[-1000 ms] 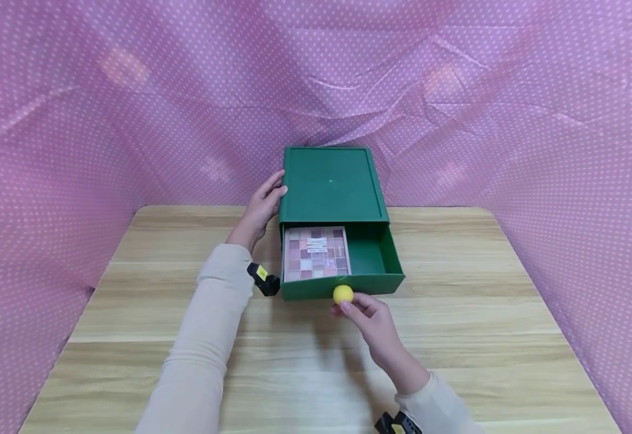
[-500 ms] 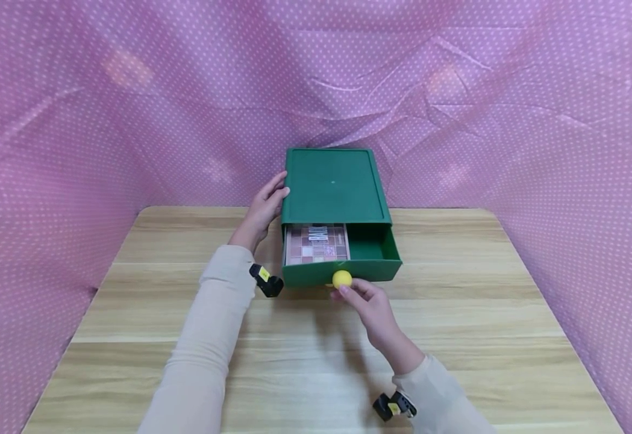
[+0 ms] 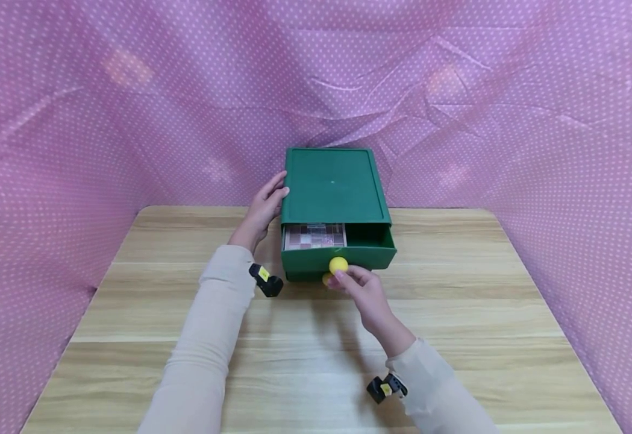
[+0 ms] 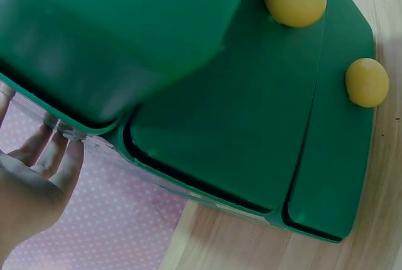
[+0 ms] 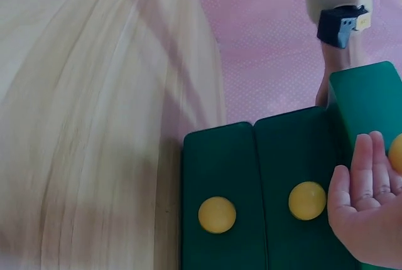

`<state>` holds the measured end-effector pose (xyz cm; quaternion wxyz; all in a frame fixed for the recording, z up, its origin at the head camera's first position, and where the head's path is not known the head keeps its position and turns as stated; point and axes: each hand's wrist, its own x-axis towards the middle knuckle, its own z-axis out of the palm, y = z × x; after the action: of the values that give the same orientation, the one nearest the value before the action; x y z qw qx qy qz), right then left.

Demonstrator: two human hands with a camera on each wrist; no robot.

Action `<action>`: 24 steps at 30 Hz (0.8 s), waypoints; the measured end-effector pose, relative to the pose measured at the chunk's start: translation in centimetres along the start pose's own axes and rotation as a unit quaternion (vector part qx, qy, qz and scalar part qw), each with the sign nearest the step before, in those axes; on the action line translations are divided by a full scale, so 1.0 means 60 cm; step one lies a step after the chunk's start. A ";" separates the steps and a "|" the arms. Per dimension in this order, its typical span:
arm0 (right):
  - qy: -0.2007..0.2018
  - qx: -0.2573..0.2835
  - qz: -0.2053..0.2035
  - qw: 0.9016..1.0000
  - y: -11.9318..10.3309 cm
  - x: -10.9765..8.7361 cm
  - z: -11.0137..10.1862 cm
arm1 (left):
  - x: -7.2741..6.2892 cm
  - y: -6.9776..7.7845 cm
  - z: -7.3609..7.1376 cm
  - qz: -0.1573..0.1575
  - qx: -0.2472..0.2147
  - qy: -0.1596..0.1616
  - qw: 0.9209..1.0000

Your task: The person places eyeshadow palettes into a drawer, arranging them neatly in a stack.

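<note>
A green drawer cabinet point(image 3: 333, 187) stands at the back middle of the table. Its top drawer point(image 3: 305, 260) is partly out, and a palette with a grid of pinkish squares point(image 3: 316, 239) lies in the left side of it, partly hidden under the cabinet top. On that drawer's round yellow knob point(image 3: 338, 265) my right hand point(image 3: 369, 296) has its thumb and fingers in a pinch. My left hand point(image 3: 261, 212) rests with extended fingers against the cabinet's left side, as the left wrist view also shows. Two lower drawers have yellow knobs point(image 5: 217, 215) too; they are shut.
The cabinet stands on a wood-grain table point(image 3: 294, 374). Pink dotted cloth point(image 3: 212, 108) hangs behind the table and at both sides. A black wrist camera point(image 3: 265, 280) sits on my left wrist, and another point(image 3: 386, 389) on the right.
The top drawer has slid inward, away from me, with my right hand following on its knob. Less of the palette shows now. My left hand has stayed at the cabinet's side.
</note>
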<state>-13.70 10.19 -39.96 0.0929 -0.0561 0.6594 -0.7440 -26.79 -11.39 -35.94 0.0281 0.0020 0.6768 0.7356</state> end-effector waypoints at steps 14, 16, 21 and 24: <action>0.015 0.012 -0.015 1.000 0.000 0.036 0.003 | -0.003 0.003 0.001 -0.006 -0.002 0.002 1.000; 0.019 0.016 -0.013 1.000 0.000 0.042 0.003 | -0.002 0.003 0.000 -0.007 0.000 0.002 1.000; 0.019 0.033 -0.006 0.999 0.002 0.057 0.003 | 0.001 0.002 -0.001 -0.007 0.002 0.002 1.000; 0.017 0.037 -0.002 0.999 0.001 0.063 0.002 | 0.002 0.002 -0.001 -0.006 0.001 0.002 1.000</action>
<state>-17.36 9.24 -40.17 0.0823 -0.0418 0.6330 -0.7686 -26.89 -11.45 -35.85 0.0316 -0.0038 0.6773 0.7350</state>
